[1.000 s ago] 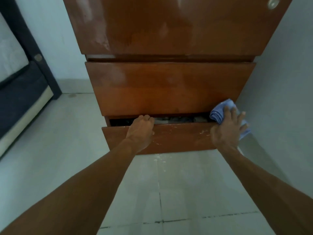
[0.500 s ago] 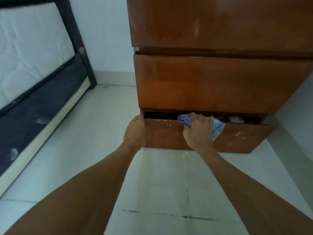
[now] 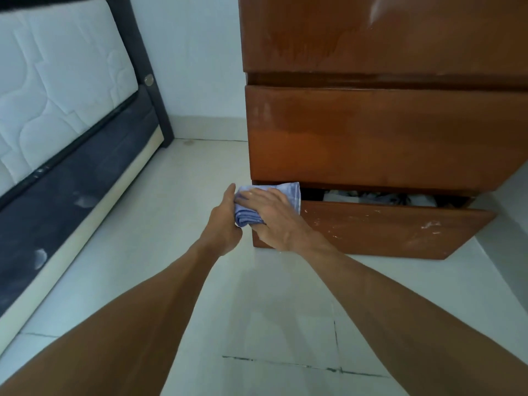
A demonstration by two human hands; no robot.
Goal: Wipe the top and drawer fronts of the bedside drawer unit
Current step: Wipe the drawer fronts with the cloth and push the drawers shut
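Observation:
The brown wooden drawer unit (image 3: 371, 138) stands on the floor against the wall. Its bottom drawer (image 3: 385, 230) is pulled out a little, with white specks on its front. A folded blue cloth (image 3: 288, 192) covers the drawer's top left corner. My right hand (image 3: 274, 218) lies spread over the cloth and presses it to the drawer front. At the drawer's left edge my left hand (image 3: 223, 227) touches the cloth, thumb up. Its fingers are hidden behind the cloth.
A bed with a white mattress (image 3: 57, 95) and a dark frame (image 3: 71, 181) runs along the left. Pale floor tiles (image 3: 257, 310) lie between bed and unit. Some fabric items (image 3: 371, 197) show in the drawer's gap. A wall (image 3: 514, 201) borders the unit's right side.
My right hand has slid the cloth leftwards along the bottom drawer front, from the right end to the left corner. My left hand moved to the drawer's left edge. The view has shifted left.

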